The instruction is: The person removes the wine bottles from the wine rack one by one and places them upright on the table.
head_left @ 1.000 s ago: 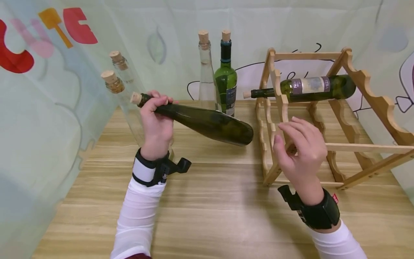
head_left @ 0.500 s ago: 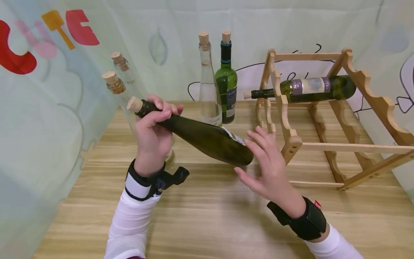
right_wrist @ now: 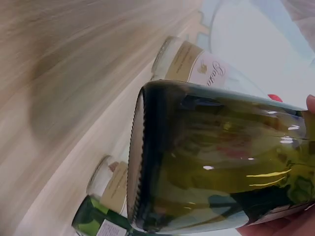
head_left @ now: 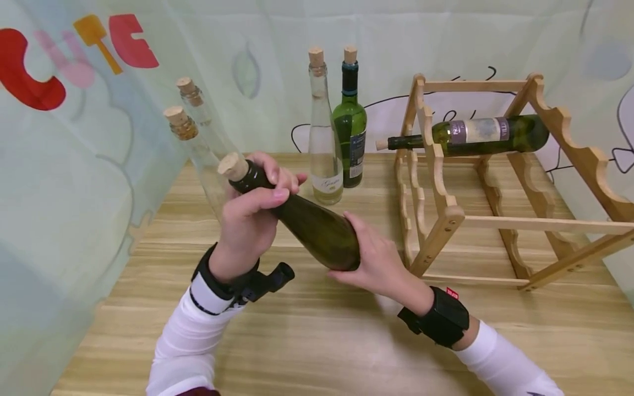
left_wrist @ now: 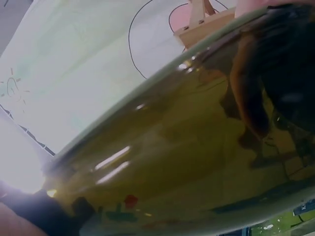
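A dark green wine bottle (head_left: 317,228) is held tilted above the table, its cork (head_left: 233,166) toward the upper left and its base toward the lower right. My left hand (head_left: 250,225) grips it by the neck, thumb across the top. Around the lower body, near the base, my right hand (head_left: 378,261) holds it; part of the bottle's end is hidden behind that hand. Up close, the bottle's glass body (left_wrist: 162,147) fills much of the left wrist view. The right wrist view shows its ridged base and lower body (right_wrist: 211,157).
A wooden wine rack (head_left: 441,236) stands at the right, with a corked green bottle (head_left: 480,135) lying on its top tier. Behind my hands stand a clear bottle (head_left: 324,143) and a green bottle (head_left: 350,124). Two more clear corked bottles stand at the left, one in front (head_left: 190,151).
My right hand has come left from beside the rack and taken hold of the bottle's lower body. The bottle has tilted more steeply, its base moving down and left.
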`<state>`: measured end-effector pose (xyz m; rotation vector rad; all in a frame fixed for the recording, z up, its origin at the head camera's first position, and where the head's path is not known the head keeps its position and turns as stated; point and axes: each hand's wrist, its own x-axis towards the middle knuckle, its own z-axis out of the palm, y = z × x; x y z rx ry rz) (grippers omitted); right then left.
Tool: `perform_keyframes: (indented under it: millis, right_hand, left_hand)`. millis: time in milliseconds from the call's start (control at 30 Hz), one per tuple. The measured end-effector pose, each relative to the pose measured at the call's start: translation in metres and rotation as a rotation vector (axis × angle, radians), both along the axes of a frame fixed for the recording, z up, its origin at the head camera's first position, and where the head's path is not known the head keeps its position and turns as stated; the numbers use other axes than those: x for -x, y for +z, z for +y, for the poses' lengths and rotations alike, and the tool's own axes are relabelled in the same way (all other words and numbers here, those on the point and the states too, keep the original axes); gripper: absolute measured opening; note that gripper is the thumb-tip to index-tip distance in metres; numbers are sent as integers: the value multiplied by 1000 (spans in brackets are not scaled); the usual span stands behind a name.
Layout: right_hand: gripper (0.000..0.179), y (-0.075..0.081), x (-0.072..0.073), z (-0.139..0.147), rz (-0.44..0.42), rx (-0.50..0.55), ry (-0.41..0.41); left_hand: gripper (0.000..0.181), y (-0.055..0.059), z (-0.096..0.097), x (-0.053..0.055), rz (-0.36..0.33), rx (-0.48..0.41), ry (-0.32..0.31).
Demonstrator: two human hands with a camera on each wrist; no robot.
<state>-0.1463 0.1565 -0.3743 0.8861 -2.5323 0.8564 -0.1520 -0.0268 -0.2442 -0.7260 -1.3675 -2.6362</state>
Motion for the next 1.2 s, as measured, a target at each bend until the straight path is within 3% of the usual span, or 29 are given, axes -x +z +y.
perform_keyframes:
  millis: [167,433,1200]
  right_hand:
    - [103,-2,4,-10,-41,13,1]
    - [102,-4,7,-21,-150,48,10]
    - [100,-18,13,-41,-466,124,116]
  left_hand:
    - [24,5,0,3,-22,42,52]
    - [24,7,-4,10,-35,81,78]
    - [22,-3,-7,28,-168,176,153]
